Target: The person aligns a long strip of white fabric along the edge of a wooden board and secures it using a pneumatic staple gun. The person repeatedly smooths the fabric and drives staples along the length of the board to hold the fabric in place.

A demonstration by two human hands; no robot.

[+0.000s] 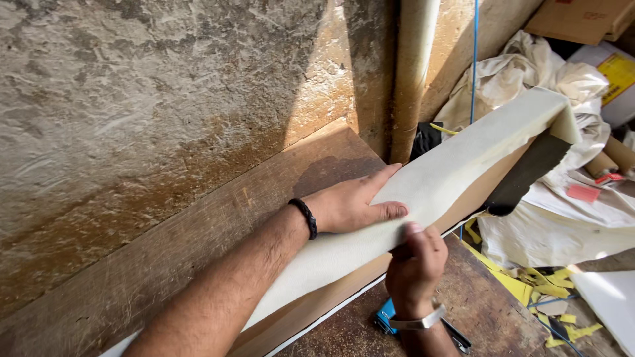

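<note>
A long wooden board wrapped in cream fabric (pixel 463 158) lies slanting across the wooden workbench (pixel 483 297), from lower left to upper right. My left hand (pixel 350 205), with a black band on the wrist, presses flat on the fabric on the board's top face. My right hand (pixel 415 261), with a metal bracelet on the wrist, pinches the fabric's edge at the board's near side, thumb up against the cloth. The bare wooden side of the board (pixel 476 198) shows below the fabric. A dark flap (pixel 529 173) hangs at the board's far end.
A rough plaster wall (pixel 132 99) and a wooden plank (pixel 198 225) stand behind the board. A cream pipe (pixel 413 73) and blue cord (pixel 474 59) run upright. Crumpled cloth (pixel 529 73), cardboard boxes (pixel 582 18), yellow scraps (pixel 529 281) and a blue tool (pixel 387 316) lie around.
</note>
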